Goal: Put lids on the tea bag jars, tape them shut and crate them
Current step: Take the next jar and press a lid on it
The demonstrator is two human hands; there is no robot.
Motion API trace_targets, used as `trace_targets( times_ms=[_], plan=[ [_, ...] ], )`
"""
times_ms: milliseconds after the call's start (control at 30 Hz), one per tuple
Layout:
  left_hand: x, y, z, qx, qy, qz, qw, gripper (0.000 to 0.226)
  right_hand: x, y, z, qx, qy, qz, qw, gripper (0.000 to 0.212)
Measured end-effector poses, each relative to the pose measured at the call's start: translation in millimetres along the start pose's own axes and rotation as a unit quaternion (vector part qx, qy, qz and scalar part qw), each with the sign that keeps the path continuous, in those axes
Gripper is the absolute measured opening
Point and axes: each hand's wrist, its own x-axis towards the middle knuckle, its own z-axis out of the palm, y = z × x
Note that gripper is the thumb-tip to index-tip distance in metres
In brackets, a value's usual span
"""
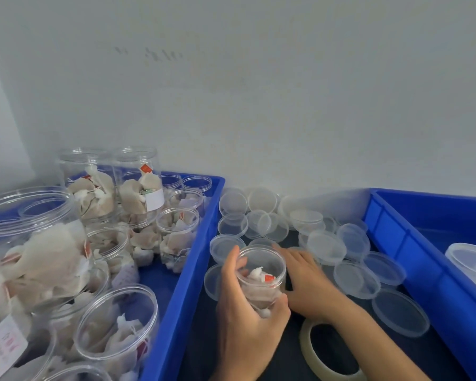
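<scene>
Labels: the white label on the big jar (25, 259) at lower left carries pink print too blurred to read; a stacked jar (139, 182) at the back of the left crate (201, 232) has a blank-looking white label and a small red tag. No brand is legible anywhere.

Task item: your left hand (245, 320) grips a clear, round open jar (261, 273) — fingers and thumb curled round its wall. It has no lid on; inside are pale tea bags and one red tag. You hold it over the dark table (286, 353), in the gap between the two blue crates.

Your right hand (308, 279) lies just beside the jar, fingers fairly straight, stretched toward the loose lids (324, 247); I cannot tell whether it touches one. It holds nothing.

Room: the clear lids lie scattered and overlapping from the wall down to the right crate (423, 273), whose near wall borders them. A lidded container (473, 259) sits inside that crate. The tape roll (330, 353) lies flat, partly under your right forearm. The left crate is packed with open jars of tea bags, some stacked.
</scene>
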Motion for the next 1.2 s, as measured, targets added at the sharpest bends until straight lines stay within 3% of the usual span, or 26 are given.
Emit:
trace_targets(
  times_ms=[200,433,667,800,900,1033,1200],
  plan=[
    [1,-1,0,-0.004,0.004,-0.009,1.000,0.109,21,2,5,-0.007,0.036,0.001,0.999,0.091],
    [0,1,-4,0.013,-0.010,-0.004,1.000,0.109,15,6,-15,-0.047,0.077,-0.027,0.996,0.103],
    [1,0,-4,0.005,-0.019,-0.007,1.000,0.114,-15,0,-52,-0.047,0.061,-0.038,0.996,0.087],
    [1,2,-2,-0.009,-0.022,-0.024,0.999,0.097,-41,-14,-95,-0.083,0.056,-0.061,0.993,0.081],
    [0,4,-2,-0.001,-0.033,-0.021,0.999,0.094,-54,-32,-118,-0.045,0.037,-0.084,0.995,0.079],
    [-2,7,-1,-0.005,-0.072,-0.019,0.997,0.103,-57,-50,-120,0.040,0.006,-0.109,0.993,0.082],
    [-2,9,0,-0.001,-0.094,-0.002,0.996,0.101,-58,-52,-106,0.006,-0.044,-0.124,0.991,0.081]
  ],
)
